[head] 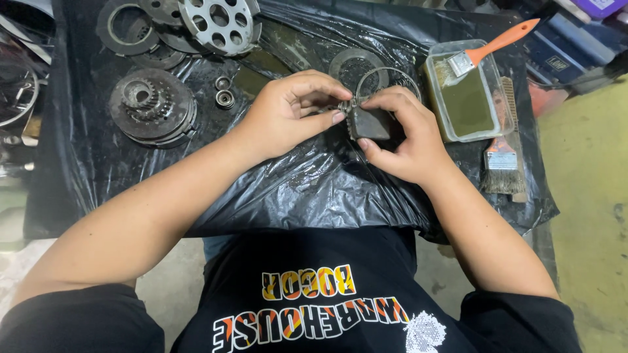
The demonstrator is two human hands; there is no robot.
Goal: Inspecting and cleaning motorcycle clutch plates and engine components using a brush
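— Black plastic sheeting (307, 183) covers the whole tabletop, creased and wet-looking. What sits out beyond the left hand?

— Well to the left of the left hand (288, 111) lies a dark gear cluster (152, 104) with toothed rings stacked on it. Above that hand are flat ring plates (124, 29) and a pale perforated disc (219, 23). Two small bearings (224, 91) rest just beside its wrist side.

— And the hand itself?

— Its fingers are curled, thumb and forefinger pinched on a small metal spring piece (345, 104) at the corner of a dark grey block (371, 123).

— Where is that block?

— Between both hands, held just above the sheeting. The right hand (402, 134) is closed around it, thumb underneath, fingers over the top edge. A thin wire ring (387, 75) arcs up from the block, behind the right hand's fingers, and a dark flat ring (356, 62) lies just beyond it.

— Further right?

— Near the right hand stands a clear rectangular tub (468, 98) of murky greenish liquid, an orange-handled paintbrush (494, 46) resting across its rim. Just beside the tub, a second worn brush (502, 167) lies flat on the sheeting.
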